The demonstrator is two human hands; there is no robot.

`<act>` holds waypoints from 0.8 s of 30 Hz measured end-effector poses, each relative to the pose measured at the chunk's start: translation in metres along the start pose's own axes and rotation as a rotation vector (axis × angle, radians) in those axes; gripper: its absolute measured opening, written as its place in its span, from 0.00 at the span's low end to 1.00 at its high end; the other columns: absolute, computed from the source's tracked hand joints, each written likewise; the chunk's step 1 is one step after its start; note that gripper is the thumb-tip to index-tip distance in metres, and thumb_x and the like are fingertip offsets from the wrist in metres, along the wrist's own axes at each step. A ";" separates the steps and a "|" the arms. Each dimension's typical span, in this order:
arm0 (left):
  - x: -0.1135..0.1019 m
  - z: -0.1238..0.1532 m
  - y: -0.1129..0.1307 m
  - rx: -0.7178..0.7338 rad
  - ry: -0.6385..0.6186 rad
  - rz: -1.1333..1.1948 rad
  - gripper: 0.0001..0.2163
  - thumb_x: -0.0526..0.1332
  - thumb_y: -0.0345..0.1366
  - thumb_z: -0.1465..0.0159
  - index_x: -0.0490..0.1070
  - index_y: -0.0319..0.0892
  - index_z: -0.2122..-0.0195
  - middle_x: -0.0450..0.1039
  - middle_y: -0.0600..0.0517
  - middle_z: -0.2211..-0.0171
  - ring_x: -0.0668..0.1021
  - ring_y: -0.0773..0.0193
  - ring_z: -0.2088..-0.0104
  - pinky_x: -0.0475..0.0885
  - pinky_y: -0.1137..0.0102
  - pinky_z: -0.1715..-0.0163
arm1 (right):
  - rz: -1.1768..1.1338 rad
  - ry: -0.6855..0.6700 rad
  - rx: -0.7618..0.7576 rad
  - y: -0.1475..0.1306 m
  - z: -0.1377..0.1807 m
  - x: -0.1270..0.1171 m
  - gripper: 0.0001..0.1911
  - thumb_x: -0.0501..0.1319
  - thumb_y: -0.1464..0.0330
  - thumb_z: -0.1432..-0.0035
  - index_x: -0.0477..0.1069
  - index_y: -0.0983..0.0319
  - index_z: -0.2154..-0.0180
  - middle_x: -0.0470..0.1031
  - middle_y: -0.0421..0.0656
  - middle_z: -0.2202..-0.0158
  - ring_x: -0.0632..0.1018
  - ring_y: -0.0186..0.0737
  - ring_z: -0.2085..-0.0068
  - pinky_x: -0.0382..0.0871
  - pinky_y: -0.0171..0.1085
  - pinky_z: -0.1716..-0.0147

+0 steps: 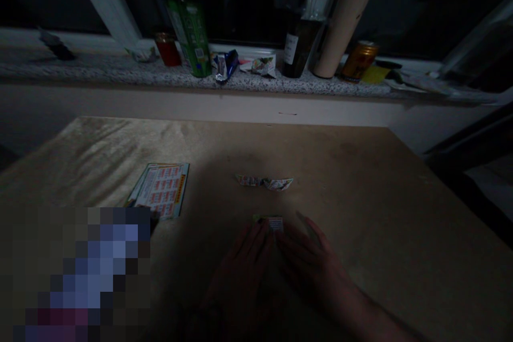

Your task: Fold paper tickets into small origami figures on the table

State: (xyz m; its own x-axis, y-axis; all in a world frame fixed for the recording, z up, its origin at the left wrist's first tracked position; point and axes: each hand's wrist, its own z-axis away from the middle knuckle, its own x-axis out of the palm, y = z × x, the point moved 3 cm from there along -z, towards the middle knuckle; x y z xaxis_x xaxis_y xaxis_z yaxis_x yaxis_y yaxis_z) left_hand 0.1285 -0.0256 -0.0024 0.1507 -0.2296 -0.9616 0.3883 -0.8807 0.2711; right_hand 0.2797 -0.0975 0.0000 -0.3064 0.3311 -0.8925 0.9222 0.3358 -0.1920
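Observation:
The scene is dim. Both my hands rest on a tan table [360, 197] near its front edge. My left hand [244, 262] and my right hand [310, 262] lie with fingers stretched forward, their tips pressing on a small folded piece of printed paper [271, 222]. Further out on the table lies a folded paper shape [264, 182], long and pointed at both ends. A printed leaflet [160, 189] lies flat to the left.
A blurred-out patch covers the lower left. Behind the table runs a speckled stone sill [100, 72] with a green bottle [194, 37], a red jar [167, 49], a dark bottle [296, 48], a cardboard tube [344, 21], a gold can [359, 60] and wrappers.

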 end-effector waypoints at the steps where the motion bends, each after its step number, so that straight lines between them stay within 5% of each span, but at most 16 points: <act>1: 0.000 -0.001 -0.001 0.015 -0.002 0.003 0.39 0.58 0.53 0.42 0.46 0.37 0.35 0.43 0.43 0.34 0.50 0.49 0.36 0.51 0.57 0.40 | 0.000 0.001 0.001 0.000 -0.001 -0.002 0.15 0.54 0.69 0.37 0.68 0.61 0.49 0.74 0.42 0.49 0.69 0.44 0.44 0.43 0.55 0.37; 8: -0.001 -0.003 -0.009 0.035 0.021 -0.025 0.38 0.55 0.52 0.39 0.42 0.35 0.35 0.45 0.43 0.34 0.52 0.53 0.36 0.49 0.60 0.39 | 0.007 -0.022 -0.006 -0.001 0.001 0.001 0.17 0.54 0.69 0.37 0.66 0.63 0.47 0.72 0.44 0.47 0.69 0.44 0.44 0.43 0.56 0.37; 16: -0.005 -0.005 -0.010 0.009 0.043 -0.063 0.39 0.54 0.56 0.40 0.44 0.35 0.35 0.46 0.43 0.35 0.51 0.52 0.36 0.46 0.59 0.39 | 0.104 -0.002 -0.108 -0.001 -0.003 0.007 0.12 0.54 0.70 0.38 0.73 0.61 0.56 0.75 0.44 0.51 0.69 0.43 0.44 0.39 0.54 0.36; 24: -0.003 -0.005 -0.012 0.030 0.043 -0.095 0.37 0.50 0.55 0.37 0.44 0.34 0.35 0.45 0.42 0.35 0.52 0.52 0.36 0.44 0.58 0.39 | 0.108 -0.185 -0.083 -0.002 -0.008 0.003 0.25 0.53 0.68 0.39 0.57 0.68 0.41 0.62 0.49 0.41 0.62 0.43 0.39 0.37 0.52 0.36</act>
State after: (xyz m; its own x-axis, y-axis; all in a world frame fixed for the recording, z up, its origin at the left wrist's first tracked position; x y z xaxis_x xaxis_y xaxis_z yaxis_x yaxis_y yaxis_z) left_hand 0.1276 -0.0125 -0.0031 0.1536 -0.1265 -0.9800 0.3754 -0.9099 0.1763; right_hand 0.2752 -0.0897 0.0010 -0.1509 0.2040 -0.9673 0.9223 0.3813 -0.0635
